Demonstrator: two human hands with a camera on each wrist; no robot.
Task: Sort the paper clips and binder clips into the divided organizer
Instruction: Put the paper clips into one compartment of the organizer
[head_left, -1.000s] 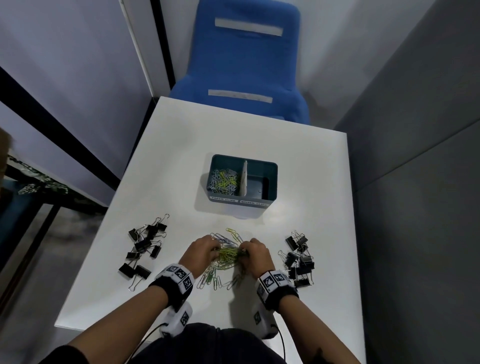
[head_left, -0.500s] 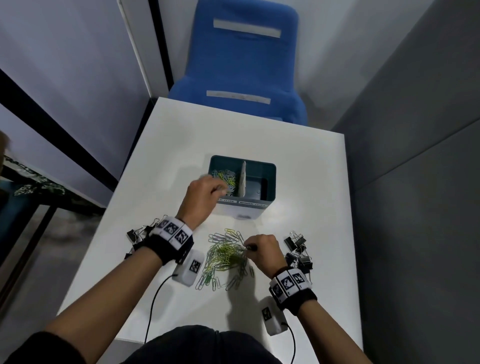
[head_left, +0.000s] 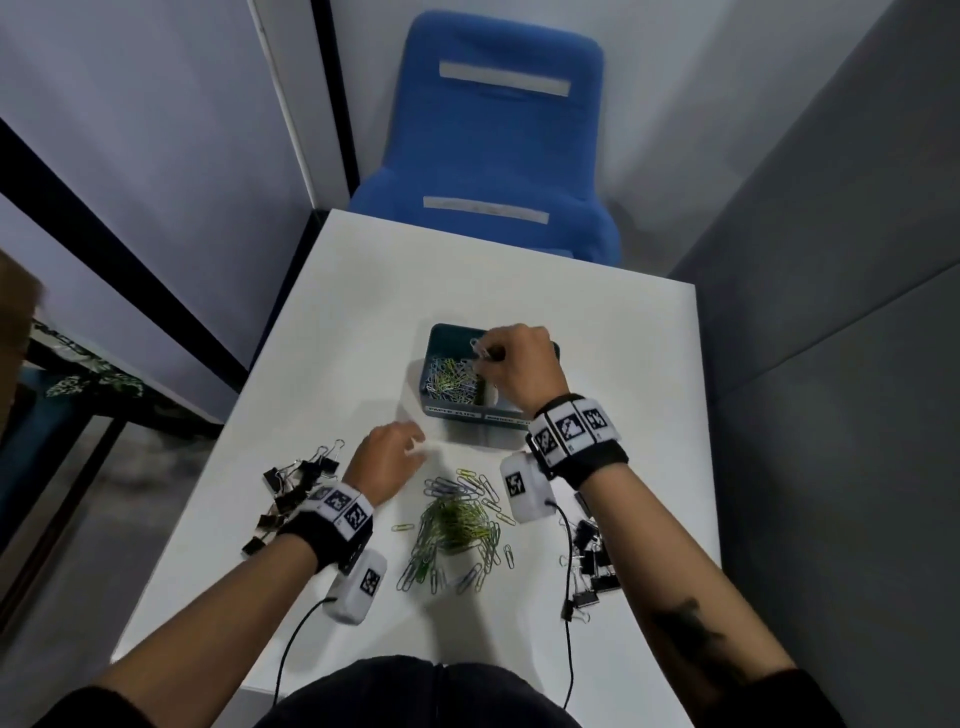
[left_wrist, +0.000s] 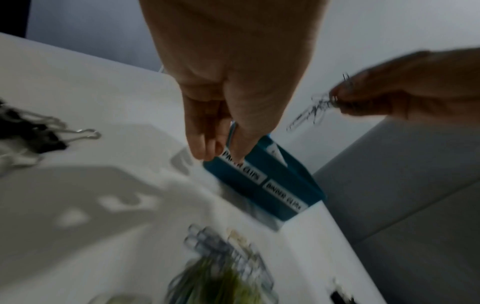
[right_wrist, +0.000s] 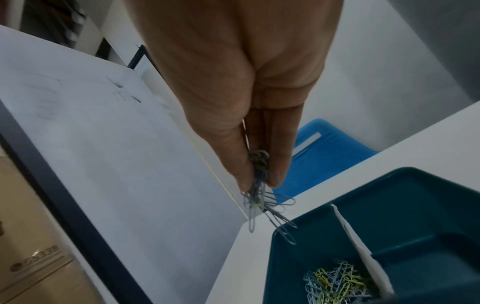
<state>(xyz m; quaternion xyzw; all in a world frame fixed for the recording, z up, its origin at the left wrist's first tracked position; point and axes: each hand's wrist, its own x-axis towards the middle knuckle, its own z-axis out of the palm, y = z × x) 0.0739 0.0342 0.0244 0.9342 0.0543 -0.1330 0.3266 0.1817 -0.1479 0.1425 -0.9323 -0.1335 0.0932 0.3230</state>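
Note:
The teal divided organizer stands mid-table, labelled for paper clips and binder clips. Its left compartment holds paper clips; the right compartment looks bare. My right hand hovers over the left compartment and pinches a bunch of paper clips. My left hand hangs low in front of the organizer's left corner, fingers fairly straight, holding nothing. A loose pile of paper clips lies near me.
Black binder clips lie in two groups, one to the left and one to the right of the pile. A blue chair stands beyond the table's far edge. A grey partition runs along the right side.
My right hand left the pile with a bunch of paper clips and rose over the organizer. My left hand, at the organizer half a second ago, has drawn back toward the pile.

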